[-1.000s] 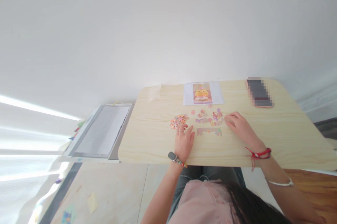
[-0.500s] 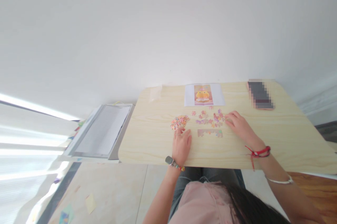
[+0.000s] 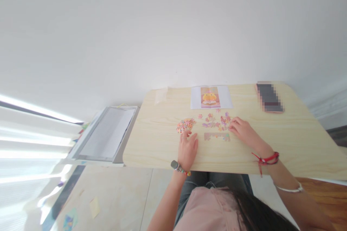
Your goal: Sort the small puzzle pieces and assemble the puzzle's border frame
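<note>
Head view, jigsaw pieces [image 3: 225, 119] right beside the pinching right hand [image 3: 243, 131], hold unclear, left hand [image 3: 187, 149] loosely spread, pieces pink and purple.

Under our left hand [image 3: 187, 148] we see a smooth, wood-grained tabletop [image 3: 154, 144]; beyond that hand, matt paper sheet [image 3: 226, 97].

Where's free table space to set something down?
The table has room between phone, right hand and right edge, and between clear plastic, jigsaw pile and left edge. Crowded: between right and left hand, with loose pieces and a joined strip.
</note>
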`<act>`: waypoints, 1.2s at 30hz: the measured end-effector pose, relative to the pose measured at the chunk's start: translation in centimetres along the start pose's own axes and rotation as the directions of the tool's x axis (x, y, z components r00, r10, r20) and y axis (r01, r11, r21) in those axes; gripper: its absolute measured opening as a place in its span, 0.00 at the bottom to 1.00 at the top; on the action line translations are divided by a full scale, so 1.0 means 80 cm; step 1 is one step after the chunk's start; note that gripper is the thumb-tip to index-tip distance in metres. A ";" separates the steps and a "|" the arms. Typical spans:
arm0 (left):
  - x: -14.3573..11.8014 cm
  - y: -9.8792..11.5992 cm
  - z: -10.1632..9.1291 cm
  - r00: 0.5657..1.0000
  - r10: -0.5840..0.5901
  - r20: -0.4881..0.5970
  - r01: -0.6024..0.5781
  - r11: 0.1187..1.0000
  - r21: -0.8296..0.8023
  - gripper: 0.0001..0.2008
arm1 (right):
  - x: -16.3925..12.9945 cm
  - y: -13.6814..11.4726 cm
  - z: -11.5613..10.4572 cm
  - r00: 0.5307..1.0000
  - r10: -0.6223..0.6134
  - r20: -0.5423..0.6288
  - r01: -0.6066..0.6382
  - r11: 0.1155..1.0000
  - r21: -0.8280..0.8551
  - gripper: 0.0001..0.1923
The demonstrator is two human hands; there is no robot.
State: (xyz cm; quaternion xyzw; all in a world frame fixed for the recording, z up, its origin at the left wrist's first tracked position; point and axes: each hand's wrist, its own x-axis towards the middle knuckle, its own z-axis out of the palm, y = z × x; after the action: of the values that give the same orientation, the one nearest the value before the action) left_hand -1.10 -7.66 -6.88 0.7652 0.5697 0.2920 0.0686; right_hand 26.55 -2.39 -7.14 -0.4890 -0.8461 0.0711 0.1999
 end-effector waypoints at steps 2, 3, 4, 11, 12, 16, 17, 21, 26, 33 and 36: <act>0.000 0.000 0.000 1.000 0.003 0.005 -0.003 1.000 0.002 0.12 | -0.001 -0.001 -0.001 1.000 0.003 -0.009 -0.003 1.000 -0.003 0.08; 0.000 0.000 0.000 1.000 0.004 0.008 -0.004 1.000 0.006 0.12 | -0.001 -0.002 -0.001 1.000 0.004 -0.012 -0.004 1.000 0.002 0.08; 0.000 0.000 0.000 1.000 0.005 0.010 -0.005 1.000 0.009 0.12 | -0.001 -0.003 -0.002 1.000 0.003 -0.013 -0.003 1.000 0.006 0.08; 0.001 0.002 0.000 1.000 0.006 0.020 -0.007 1.000 0.014 0.12 | 0.003 -0.012 -0.003 1.000 0.009 0.013 -0.009 1.000 -0.009 0.09; 0.000 0.002 0.000 1.000 0.006 0.019 -0.006 1.000 0.015 0.12 | 0.003 -0.012 -0.003 1.000 0.012 0.011 -0.012 1.000 -0.018 0.09; -0.001 0.000 0.001 1.000 0.008 0.012 -0.008 1.000 0.007 0.12 | 0.003 -0.012 -0.008 1.000 0.016 -0.005 -0.016 1.000 -0.024 0.09; -0.001 -0.001 0.001 1.000 0.008 0.010 -0.008 1.000 0.004 0.12 | 0.005 -0.012 -0.011 1.000 0.014 -0.008 -0.014 1.000 -0.013 0.09; -0.001 -0.001 0.000 1.000 0.008 0.014 -0.008 1.000 -0.004 0.11 | 0.022 -0.019 -0.020 1.000 0.016 0.002 -0.016 0.999 0.037 0.10; -0.002 0.000 0.001 1.000 0.006 0.027 -0.006 1.000 -0.010 0.11 | 0.057 -0.040 -0.021 0.997 0.011 0.075 -0.015 0.999 0.046 0.07; -0.005 -0.003 -0.003 1.000 0.009 0.010 -0.009 1.000 -0.002 0.10 | 0.074 -0.057 0.000 0.983 -0.019 0.180 0.019 1.000 0.004 0.02; -0.005 -0.002 -0.005 1.000 0.002 0.022 -0.002 1.000 0.002 0.10 | 0.073 -0.055 0.006 0.982 -0.006 0.188 0.003 1.000 0.018 0.02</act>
State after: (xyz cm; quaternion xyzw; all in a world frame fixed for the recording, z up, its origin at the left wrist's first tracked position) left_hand -1.54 -8.02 -6.76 0.7690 0.5682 0.2833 0.0737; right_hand 20.27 0.43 -4.61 -0.4765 -0.8616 0.1238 0.1236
